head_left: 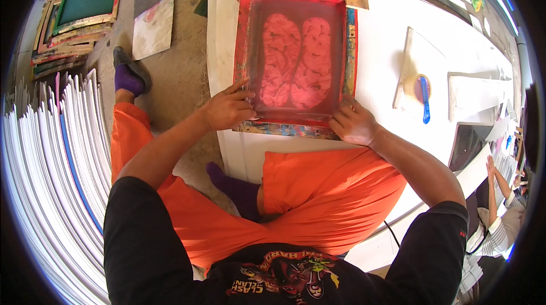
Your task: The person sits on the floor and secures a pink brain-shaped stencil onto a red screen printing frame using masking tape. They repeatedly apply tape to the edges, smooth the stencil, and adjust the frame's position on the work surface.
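Note:
A screen printing frame (239,32) with red-painted wooden sides lies before me on a white board. Through its dark reddish mesh show two pink sole-shaped patterns (280,60), side by side. My left hand (228,107) rests at the near left corner of the frame, fingers apart and reaching over its inner edge. At the near right corner, my right hand (354,120) has its fingers bent over the frame's edge. A shiny strip, perhaps clear tape, runs along the near inner edge between the hands; whether either hand pinches it, I cannot tell.
Right of the frame are a tape roll (415,85) with a blue cutter (425,100) on it and a wooden-edged squeegee-like board (402,66). Stacked white sheets (51,163) stand at left, stacked frames (85,3) at far left. Another person's hands (491,167) show at right.

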A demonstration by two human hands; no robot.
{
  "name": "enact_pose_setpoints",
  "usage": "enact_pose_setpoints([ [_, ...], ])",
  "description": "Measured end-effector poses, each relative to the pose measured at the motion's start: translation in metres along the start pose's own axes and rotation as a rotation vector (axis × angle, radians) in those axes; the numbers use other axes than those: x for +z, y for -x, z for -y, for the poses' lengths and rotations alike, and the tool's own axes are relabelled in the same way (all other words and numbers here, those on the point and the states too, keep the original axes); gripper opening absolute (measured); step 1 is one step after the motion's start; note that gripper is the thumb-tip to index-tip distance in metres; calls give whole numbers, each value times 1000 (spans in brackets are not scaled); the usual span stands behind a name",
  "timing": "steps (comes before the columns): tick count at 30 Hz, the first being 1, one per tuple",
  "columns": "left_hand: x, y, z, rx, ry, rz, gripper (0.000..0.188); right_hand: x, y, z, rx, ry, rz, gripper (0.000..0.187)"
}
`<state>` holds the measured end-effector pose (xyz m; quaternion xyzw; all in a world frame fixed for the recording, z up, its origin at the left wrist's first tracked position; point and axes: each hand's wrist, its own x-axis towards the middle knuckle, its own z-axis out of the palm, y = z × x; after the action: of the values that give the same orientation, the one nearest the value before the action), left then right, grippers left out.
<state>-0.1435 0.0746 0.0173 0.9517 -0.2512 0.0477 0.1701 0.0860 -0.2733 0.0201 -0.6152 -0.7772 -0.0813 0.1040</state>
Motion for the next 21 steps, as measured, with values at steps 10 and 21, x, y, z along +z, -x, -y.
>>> enact_pose_setpoints([
  [10, -4, -5, -8, -163, 98, 138, 16, -5, -7, 0, 13, -92, 120, 5],
  [21, 2, -4, -14, -236, 105, 168, 15, -7, -10, 1, -11, -82, 196, 7],
])
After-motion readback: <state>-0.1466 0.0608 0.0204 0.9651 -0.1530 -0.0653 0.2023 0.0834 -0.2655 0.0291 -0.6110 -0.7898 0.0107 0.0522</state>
